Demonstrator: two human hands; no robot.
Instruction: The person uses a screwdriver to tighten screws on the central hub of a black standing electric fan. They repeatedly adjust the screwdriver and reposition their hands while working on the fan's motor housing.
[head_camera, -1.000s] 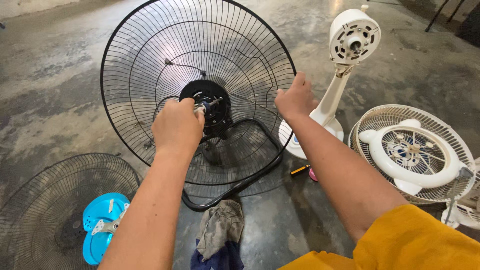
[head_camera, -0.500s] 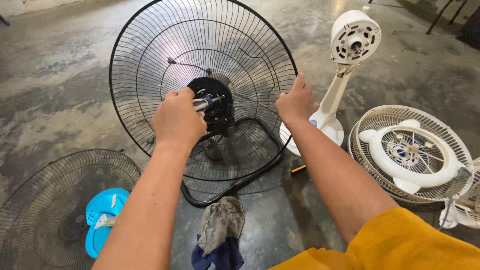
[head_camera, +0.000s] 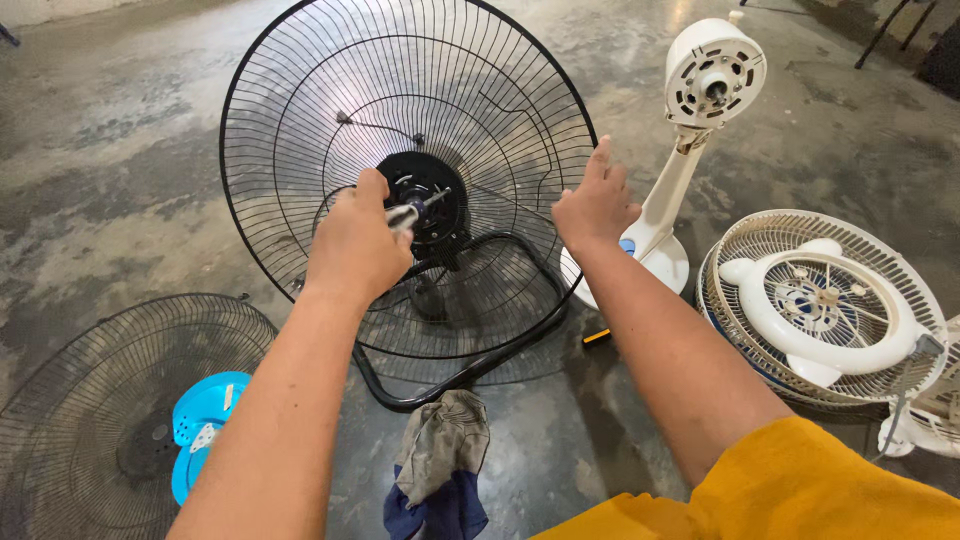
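A person's left hand (head_camera: 355, 245) grips a screwdriver (head_camera: 415, 211) at the black hub (head_camera: 425, 205) of an upright black fan guard (head_camera: 405, 130) on the concrete floor (head_camera: 100, 170). The right hand (head_camera: 595, 205), fingers loosely spread, steadies the guard's rim at 3 o'clock. A rag (head_camera: 440, 460) lies at 6 o'clock, a white fan stand (head_camera: 690, 140) beyond the rim.

A single camera sits on the person's head and looks forward and down over both outstretched forearms at a concrete floor (head_camera: 120, 150). It is close enough that the arms fill the lower frame, with the black fan guard (head_camera: 410, 180) standing upright near the top centre. No second view overlaps it.
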